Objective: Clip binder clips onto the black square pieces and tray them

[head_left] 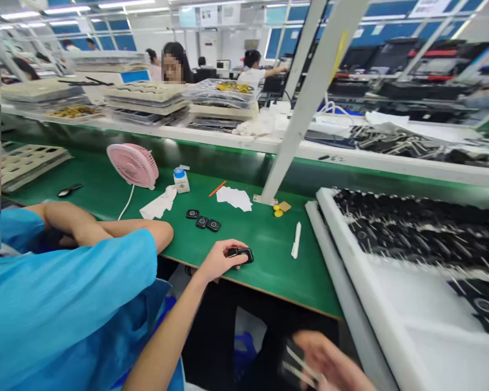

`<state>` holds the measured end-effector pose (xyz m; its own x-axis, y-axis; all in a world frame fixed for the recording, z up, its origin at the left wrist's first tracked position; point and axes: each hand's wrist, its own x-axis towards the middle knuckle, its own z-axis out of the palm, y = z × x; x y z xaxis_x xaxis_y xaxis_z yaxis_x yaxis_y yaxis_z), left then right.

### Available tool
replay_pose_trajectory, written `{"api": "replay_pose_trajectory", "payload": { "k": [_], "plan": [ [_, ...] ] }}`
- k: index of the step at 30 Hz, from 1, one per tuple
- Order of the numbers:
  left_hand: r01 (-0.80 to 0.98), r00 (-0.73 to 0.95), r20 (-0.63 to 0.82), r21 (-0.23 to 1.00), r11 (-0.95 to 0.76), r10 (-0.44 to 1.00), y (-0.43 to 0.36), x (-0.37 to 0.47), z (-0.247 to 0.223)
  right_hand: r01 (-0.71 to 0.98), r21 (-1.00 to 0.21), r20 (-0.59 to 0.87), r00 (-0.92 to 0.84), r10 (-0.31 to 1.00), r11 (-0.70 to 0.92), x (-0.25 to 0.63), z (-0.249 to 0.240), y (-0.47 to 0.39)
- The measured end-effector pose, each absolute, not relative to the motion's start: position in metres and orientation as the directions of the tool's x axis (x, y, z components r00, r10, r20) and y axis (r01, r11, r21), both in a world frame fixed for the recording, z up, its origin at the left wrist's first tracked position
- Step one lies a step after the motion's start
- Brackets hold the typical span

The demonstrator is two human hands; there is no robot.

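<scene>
My left hand (219,262) rests at the front edge of the green bench, its fingers closed round a small black watch-like case (246,254). Part of what it grips is hidden by the fingers. Farther back lie three similar black cases, among them a left one (193,214), a middle one (202,222) and a right one (214,225), each with a round mark on its upper face. My right hand (324,355), smeared by motion, is below the bench edge at lower right. It holds a black part with white strips (291,361), also blurred.
A white foam tray (391,304) with many black parts stands at right. On the bench (264,271) are a white pen (296,240), white paper (234,198), a blue-capped bottle (181,181) and a pink fan (133,165). A co-worker's blue sleeve (118,271) is close at left.
</scene>
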<state>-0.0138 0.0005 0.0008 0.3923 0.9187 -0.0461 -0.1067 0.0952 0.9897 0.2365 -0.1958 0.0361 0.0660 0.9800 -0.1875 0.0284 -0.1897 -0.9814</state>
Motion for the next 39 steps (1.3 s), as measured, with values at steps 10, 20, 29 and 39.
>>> {"api": "replay_pose_trajectory", "payload": {
  "k": [10, 20, 29, 39],
  "plan": [
    [-0.058, 0.476, -0.014, 0.997, 0.047, 0.880, 0.002, -0.021, 0.003, -0.047, -0.999, -0.004, 0.043, 0.999, -0.002, 0.209, -0.004, -0.051],
    [0.062, 0.545, -0.078, 0.997, 0.052, 0.835, 0.001, -0.020, 0.004, 0.222, -0.964, 0.113, -0.168, 0.979, 0.149, 0.217, -0.005, -0.061],
    [0.129, 0.547, -0.110, 0.991, 0.047, 0.830, 0.001, -0.019, 0.006, 0.260, -0.948, 0.138, -0.175, 0.975, 0.181, 0.215, -0.003, -0.062],
    [0.151, 0.543, -0.062, 0.988, -0.025, 0.837, -0.006, -0.014, 0.010, 0.248, -0.968, -0.001, -0.192, 0.981, 0.047, 0.208, 0.013, -0.062]
  ]
}}
